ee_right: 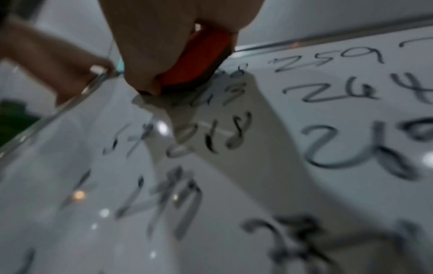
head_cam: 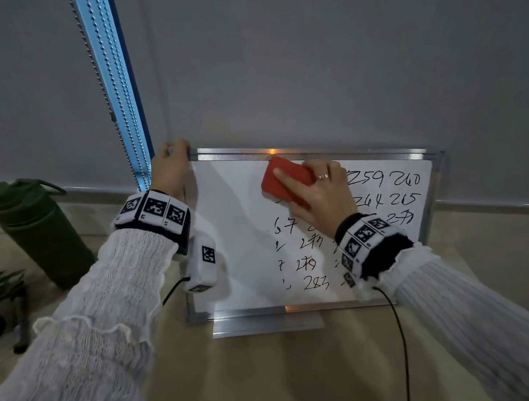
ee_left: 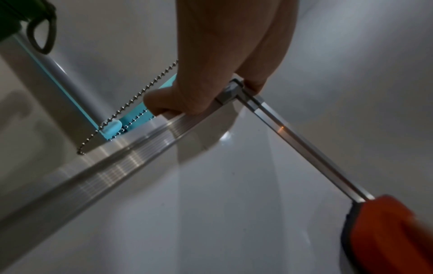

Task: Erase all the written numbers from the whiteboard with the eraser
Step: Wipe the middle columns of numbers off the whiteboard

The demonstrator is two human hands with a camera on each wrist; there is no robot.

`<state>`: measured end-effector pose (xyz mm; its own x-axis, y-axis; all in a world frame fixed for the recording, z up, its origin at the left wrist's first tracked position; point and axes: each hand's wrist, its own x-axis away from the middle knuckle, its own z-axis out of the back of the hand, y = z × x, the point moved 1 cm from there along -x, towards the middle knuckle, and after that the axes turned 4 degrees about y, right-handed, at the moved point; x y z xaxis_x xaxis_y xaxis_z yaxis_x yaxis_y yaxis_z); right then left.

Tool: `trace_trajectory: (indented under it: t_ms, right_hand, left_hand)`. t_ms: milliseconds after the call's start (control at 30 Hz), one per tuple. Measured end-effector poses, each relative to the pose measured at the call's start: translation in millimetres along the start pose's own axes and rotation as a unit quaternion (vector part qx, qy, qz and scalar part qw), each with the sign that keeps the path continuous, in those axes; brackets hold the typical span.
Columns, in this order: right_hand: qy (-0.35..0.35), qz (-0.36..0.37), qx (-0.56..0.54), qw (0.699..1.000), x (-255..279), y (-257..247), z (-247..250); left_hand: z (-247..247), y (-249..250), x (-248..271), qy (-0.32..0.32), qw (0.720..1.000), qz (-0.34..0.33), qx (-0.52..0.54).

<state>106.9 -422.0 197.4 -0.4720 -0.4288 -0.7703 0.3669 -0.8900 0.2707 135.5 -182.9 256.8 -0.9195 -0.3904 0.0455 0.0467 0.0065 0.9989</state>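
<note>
From my head view, my left hand (head_cam: 170, 167) grips the top left corner of the aluminium-framed white whiteboard (head_cam: 234, 236), which stands on the beige counter (head_cam: 275, 378), while my right hand (head_cam: 321, 194) curls its fingers (head_cam: 287, 178) round the red rectangular eraser (head_cam: 282, 179), pressed near the board's top edge, left of the black handwritten numbers (head_cam: 385, 182). A dark green bottle (head_cam: 34, 227) stands to the left. At my left wrist, thumb and fingers (ee_left: 173, 100) clamp the frame corner, the eraser (ee_left: 386, 235) lower right. At my right wrist, my fingers (ee_right: 145, 61) wrap the eraser (ee_right: 196, 61), flat against the board (ee_right: 70, 166) just above blurred numbers (ee_right: 328, 92).
</note>
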Motion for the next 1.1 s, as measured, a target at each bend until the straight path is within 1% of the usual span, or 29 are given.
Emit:
trace_trajectory:
  t_ms: [67,100,133,200,233,267,300,333,400,433,467,500,533,567,600,667,700,733,767,800,867,933,967,1000,1033,1100]
  right_hand:
    - [0.003,-0.037,-0.018,0.999,7.1,-8.9,-4.2]
    - [-0.003,-0.031,-0.032,0.999,17.6,-15.4,-6.7]
    - [-0.013,-0.003,-0.039,0.999,30.4,-21.0,-8.7]
    - [-0.044,0.082,-0.028,0.995,51.9,-26.1,-8.6]
    - [-0.054,0.117,-0.017,0.991,53.6,-23.5,-7.3]
    - [-0.055,0.134,-0.006,0.989,49.2,-19.1,-6.2]
    - [-0.045,0.127,0.001,0.991,40.6,-13.9,-5.4]
    - [-0.027,0.094,0.006,0.995,29.8,-8.6,-5.1]
    - [-0.005,-0.002,0.008,1.000,9.7,-0.6,-3.8]
    - [-0.007,-0.035,0.007,0.999,5.9,0.7,-5.3]
    - [-0.012,-0.052,-0.001,0.999,7.9,-0.5,-7.6]
    - [-0.017,-0.054,-0.013,0.998,15.6,-4.4,-10.4]
    - [-0.022,-0.039,-0.029,0.999,27.7,-10.6,-11.0]
    - [-0.031,-0.002,-0.043,0.999,43.4,-17.5,-11.3]
    - [-0.053,0.057,-0.049,0.996,60.8,-23.7,-10.8]
    - [-0.106,0.191,-0.038,0.975,88.4,-28.2,-7.7]
    - [-0.117,0.233,-0.032,0.965,90.8,-25.4,-5.6]
    - [-0.113,0.251,-0.029,0.961,85.2,-20.7,-4.5]
    - [-0.094,0.245,-0.024,0.965,73.0,-15.2,-4.0]
    - [-0.060,0.211,-0.019,0.975,56.6,-8.4,-2.9]
    - [-0.003,0.098,0.004,0.995,19.0,7.7,2.1]
    - [0.014,0.008,0.030,0.999,-2.3,15.6,5.4]
    - [0.015,-0.009,0.028,0.999,-2.1,14.2,4.7]
    - [0.012,-0.004,0.016,1.000,6.4,9.6,1.9]
    - [-0.001,0.025,0.001,1.000,21.9,2.5,-1.4]
    - [-0.056,0.149,-0.011,0.987,63.7,-11.2,-7.8]
  left_hand:
    - [-0.5,-0.5,0.8,-0.002,1.000,-0.006,-0.008]
    - [-0.4,-0.1,2.2,-0.004,1.000,-0.006,-0.009]
    - [-0.6,0.2,3.2,-0.004,1.000,-0.007,-0.008]
    - [-0.3,0.4,3.8,-0.002,1.000,-0.003,0.001]
    - [0.0,0.9,3.8,-0.001,1.000,0.001,0.005]
    - [0.0,1.1,3.9,0.003,1.000,0.002,0.010]
    - [0.0,1.6,4.5,0.004,1.000,0.004,0.014]
    - [-0.2,1.7,4.7,0.003,1.000,0.006,0.018]
    - [-0.5,1.8,5.3,0.000,1.000,0.007,0.022]
    - [-0.4,2.0,6.1,0.002,1.000,0.006,0.022]
    - [-0.2,1.5,5.5,0.004,1.000,0.006,0.024]
    - [0.0,1.2,4.9,0.003,1.000,0.007,0.026]
    - [0.0,0.9,4.1,0.001,1.000,0.008,0.027]
    - [0.2,1.5,4.3,0.001,1.000,0.009,0.024]
    - [0.1,1.5,4.5,0.001,1.000,0.011,0.022]
    - [0.3,1.3,4.2,0.004,1.000,0.011,0.025]
    - [0.4,1.7,4.8,0.004,1.000,0.007,0.027]
    - [0.8,2.3,6.1,0.004,1.000,0.001,0.019]
    - [1.2,3.5,8.4,0.003,1.000,-0.008,0.005]
    - [1.3,3.9,10.1,0.001,1.000,-0.015,-0.007]
    - [1.4,4.1,11.1,-0.006,0.999,-0.029,-0.013]
    - [1.2,3.0,8.8,0.002,0.999,-0.033,-0.015]
    - [1.0,2.6,7.5,0.005,0.999,-0.030,-0.015]
    - [0.5,2.2,6.4,0.005,0.999,-0.025,-0.018]
    - [-0.4,1.8,5.3,0.005,1.000,-0.024,-0.019]
    - [-1.9,0.7,1.8,0.014,1.000,-0.024,-0.003]
